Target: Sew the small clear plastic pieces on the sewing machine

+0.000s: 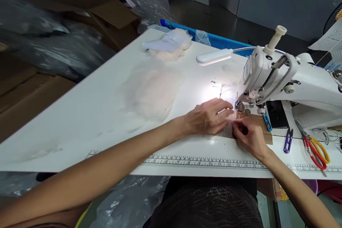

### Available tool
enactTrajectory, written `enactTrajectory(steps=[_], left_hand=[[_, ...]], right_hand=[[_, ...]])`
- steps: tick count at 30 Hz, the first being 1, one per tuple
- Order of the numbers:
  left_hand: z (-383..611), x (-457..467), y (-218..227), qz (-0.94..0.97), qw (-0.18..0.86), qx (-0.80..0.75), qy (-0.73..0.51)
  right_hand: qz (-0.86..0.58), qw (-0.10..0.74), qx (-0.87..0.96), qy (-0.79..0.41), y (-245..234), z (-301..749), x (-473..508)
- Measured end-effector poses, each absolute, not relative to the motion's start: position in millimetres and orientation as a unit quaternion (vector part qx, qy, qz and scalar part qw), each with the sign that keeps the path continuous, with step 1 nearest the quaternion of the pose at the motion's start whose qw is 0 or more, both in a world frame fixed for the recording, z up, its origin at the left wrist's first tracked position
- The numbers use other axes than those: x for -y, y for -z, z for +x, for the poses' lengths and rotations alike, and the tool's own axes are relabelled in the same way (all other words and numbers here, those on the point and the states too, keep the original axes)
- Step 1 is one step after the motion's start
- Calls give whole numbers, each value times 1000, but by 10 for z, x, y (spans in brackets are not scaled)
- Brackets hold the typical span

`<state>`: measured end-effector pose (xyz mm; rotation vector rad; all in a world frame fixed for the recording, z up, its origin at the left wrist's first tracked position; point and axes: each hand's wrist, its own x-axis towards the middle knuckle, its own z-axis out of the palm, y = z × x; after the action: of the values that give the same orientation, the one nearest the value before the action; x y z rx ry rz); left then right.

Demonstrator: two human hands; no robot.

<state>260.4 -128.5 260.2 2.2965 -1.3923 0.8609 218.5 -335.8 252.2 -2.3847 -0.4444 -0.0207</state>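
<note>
Both the left hand point(210, 117), palm down, and right hand point(252, 139), curled, are held at sheer fabric point(228, 127), lit between the fingers point(222, 105); whether it's gripped can't be told! Nearer than the fingers, 10 to 15 can be read on the ruler point(197, 162) printed along the white surface point(104, 96); well beyond, dark floor point(195, 16) is glimpsed.

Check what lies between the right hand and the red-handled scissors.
In the head view, from the right hand toward the red-handled scissors: part of a brown sheet, a bare strip of white tabletop, then purple snips.
</note>
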Motion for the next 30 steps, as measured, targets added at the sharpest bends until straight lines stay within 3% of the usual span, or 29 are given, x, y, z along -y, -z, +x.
enactTrajectory(steps=[5,12,16,20,25,30], left_hand=[[2510,1385,-2474,817,180,508,-202],[2634,1298,-2378,811,235,515,-146],[2618,1300,-2414,804,263,508,-160],[2573,1316,-2440,825,215,498,-158],[2561,1315,-2468,812,129,532,-203],[2595,1290,-2471,794,146,565,-170]], right_hand=[[-931,273,242,32,-2488,2143,3286],[-885,378,258,-87,-2663,2404,3506],[-912,376,148,-64,-2605,2537,3594],[-907,369,200,-21,-2503,2500,3622],[-902,295,316,-6,-2478,2451,3643],[-917,207,340,-8,-2479,2440,3600]])
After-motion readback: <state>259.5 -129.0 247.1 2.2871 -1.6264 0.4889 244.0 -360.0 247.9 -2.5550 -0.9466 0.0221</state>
